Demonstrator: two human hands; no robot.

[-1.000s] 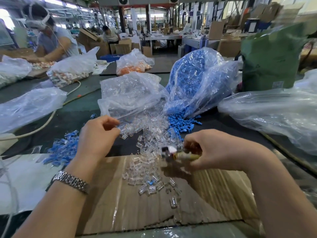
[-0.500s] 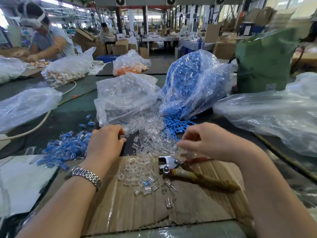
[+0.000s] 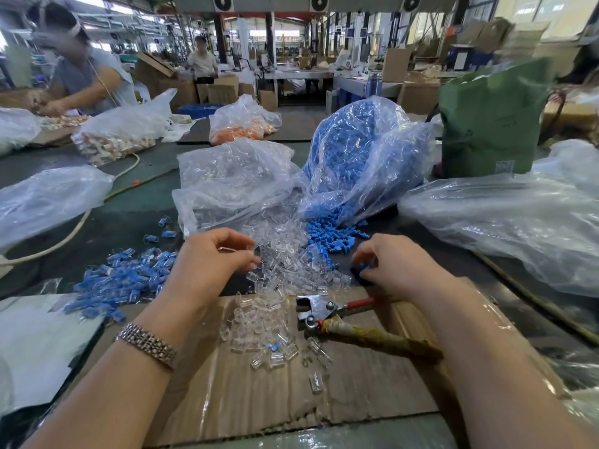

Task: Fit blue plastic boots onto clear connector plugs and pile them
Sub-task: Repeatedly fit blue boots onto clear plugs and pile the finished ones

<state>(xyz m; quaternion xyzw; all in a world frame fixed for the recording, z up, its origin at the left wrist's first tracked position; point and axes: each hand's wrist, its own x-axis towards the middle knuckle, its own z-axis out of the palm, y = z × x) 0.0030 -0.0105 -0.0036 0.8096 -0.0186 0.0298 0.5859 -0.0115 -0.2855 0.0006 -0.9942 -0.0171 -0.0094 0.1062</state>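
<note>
Lying on cardboard sheet (image 3: 259,400) | pliers (image 3: 350,322) | factory hall behind

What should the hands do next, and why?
Probably bring the two hands together and push the boot onto the plug. The left hand seems to pinch a clear plug, and the right hand curls round a blue boot, but the two parts are still apart.

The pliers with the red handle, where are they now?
The pliers lie on the cardboard sheet, just below the right hand, beside the clear plugs.
</note>
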